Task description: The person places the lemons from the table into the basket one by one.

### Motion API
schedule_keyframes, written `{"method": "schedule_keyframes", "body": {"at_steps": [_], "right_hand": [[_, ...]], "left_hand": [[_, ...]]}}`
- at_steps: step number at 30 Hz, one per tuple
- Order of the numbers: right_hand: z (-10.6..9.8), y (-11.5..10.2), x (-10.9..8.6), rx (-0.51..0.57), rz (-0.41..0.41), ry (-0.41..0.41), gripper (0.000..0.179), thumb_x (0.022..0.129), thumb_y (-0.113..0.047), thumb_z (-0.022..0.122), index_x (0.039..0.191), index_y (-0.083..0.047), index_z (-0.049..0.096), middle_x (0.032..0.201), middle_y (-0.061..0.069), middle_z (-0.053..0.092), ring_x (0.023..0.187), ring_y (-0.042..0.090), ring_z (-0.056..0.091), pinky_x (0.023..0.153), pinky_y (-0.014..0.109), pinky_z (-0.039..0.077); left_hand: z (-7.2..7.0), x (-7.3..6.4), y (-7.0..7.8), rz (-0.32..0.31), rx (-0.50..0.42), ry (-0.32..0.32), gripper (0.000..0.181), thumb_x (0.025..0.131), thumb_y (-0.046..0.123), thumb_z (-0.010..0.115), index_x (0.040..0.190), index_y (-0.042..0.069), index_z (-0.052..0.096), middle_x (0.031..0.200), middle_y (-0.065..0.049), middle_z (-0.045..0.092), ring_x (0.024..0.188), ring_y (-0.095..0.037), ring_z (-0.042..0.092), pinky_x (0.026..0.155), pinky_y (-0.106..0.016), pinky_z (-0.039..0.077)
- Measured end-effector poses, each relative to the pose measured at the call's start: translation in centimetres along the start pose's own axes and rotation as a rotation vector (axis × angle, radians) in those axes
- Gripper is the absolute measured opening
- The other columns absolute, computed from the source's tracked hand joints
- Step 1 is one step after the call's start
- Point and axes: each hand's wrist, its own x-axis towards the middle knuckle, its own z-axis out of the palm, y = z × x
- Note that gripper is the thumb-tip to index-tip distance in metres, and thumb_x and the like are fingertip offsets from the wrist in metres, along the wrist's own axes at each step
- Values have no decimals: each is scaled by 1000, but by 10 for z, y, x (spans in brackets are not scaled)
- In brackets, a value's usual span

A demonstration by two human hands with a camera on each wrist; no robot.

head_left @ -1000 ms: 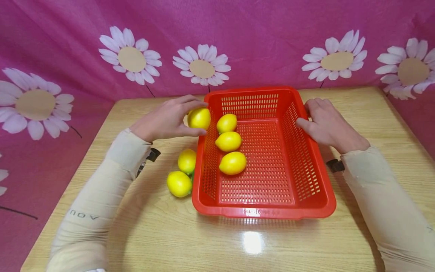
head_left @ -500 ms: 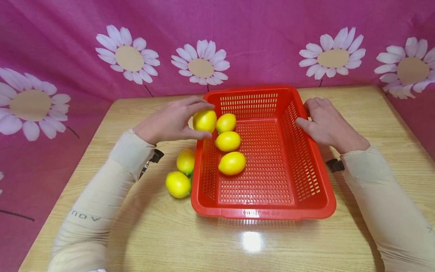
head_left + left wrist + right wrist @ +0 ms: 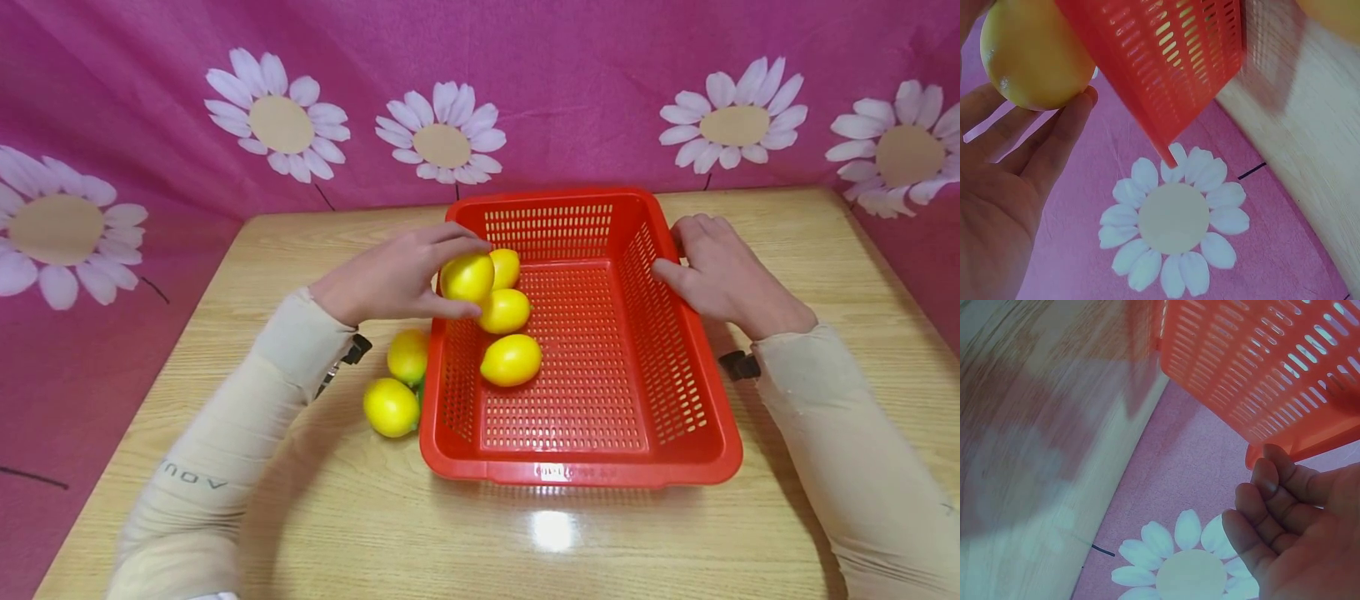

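My left hand [image 3: 401, 273] holds a lemon [image 3: 467, 278] between thumb and fingers, over the left rim of a red plastic basket [image 3: 581, 473]. In the left wrist view the same lemon [image 3: 1035, 59] shows beside the basket's slotted wall [image 3: 1166, 69], with fingers beneath it. Inside the basket, three lemons lie along the left side: a far one [image 3: 507, 267] partly covered by the held lemon, a middle one [image 3: 506, 312] and a near one [image 3: 512, 360]. My right hand [image 3: 723, 267] grips the basket's right rim, thumb on the inside; its curled fingers [image 3: 1264, 478] show under the rim in the right wrist view.
Two more lemons, one nearer [image 3: 392, 407] and one farther [image 3: 408, 356], lie on the wooden table [image 3: 337, 517] against the basket's left outside, with a bit of green between them and the wall. A pink daisy-print cloth [image 3: 570, 92] hangs behind the table.
My left hand has carried the lemon rightward, from just outside the left rim to over the basket's inside. The right hand keeps its grip on the rim, and the basket stays nearly in place.
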Motion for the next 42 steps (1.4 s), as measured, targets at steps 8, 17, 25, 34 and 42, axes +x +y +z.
{"method": "schedule_keyframes", "body": {"at_steps": [8, 17, 25, 34, 42], "right_hand": [[1, 1, 0, 8, 10, -7, 38, 99, -30, 49, 112, 6, 55, 105, 22, 56, 101, 36, 46, 88, 50, 37], [0, 1, 0, 2, -5, 7, 38, 99, -29, 49, 110, 6, 56, 102, 22, 57, 100, 37, 48, 88, 50, 37], [1, 1, 1, 0, -9, 10, 38, 99, -30, 50, 110, 6, 56, 103, 22, 57, 101, 37, 48, 89, 50, 37], [1, 2, 1, 2, 0, -3, 39, 99, -30, 49, 111, 6, 55, 104, 22, 56, 101, 37, 47, 89, 51, 37], [2, 3, 2, 1, -2, -11, 39, 99, -30, 49, 112, 6, 55, 104, 22, 56, 101, 36, 46, 89, 50, 37]], "left_hand": [[7, 4, 7, 0, 4, -63, 73, 89, 52, 77, 147, 13, 57, 150, -6, 56, 132, -27, 60, 115, -44, 50], [11, 8, 13, 29, 11, -91, 72, 89, 52, 77, 147, 15, 58, 151, -9, 54, 130, -29, 60, 113, -43, 52], [13, 9, 20, 67, 19, -89, 71, 90, 52, 76, 147, 16, 57, 149, -8, 55, 127, -26, 62, 112, -41, 53], [20, 10, 25, 99, -1, -110, 70, 90, 53, 76, 147, 15, 57, 146, -5, 57, 126, -22, 61, 113, -37, 52], [24, 11, 30, 153, 20, -106, 69, 91, 50, 75, 147, 13, 57, 144, -6, 58, 121, -21, 63, 108, -35, 55]]}}
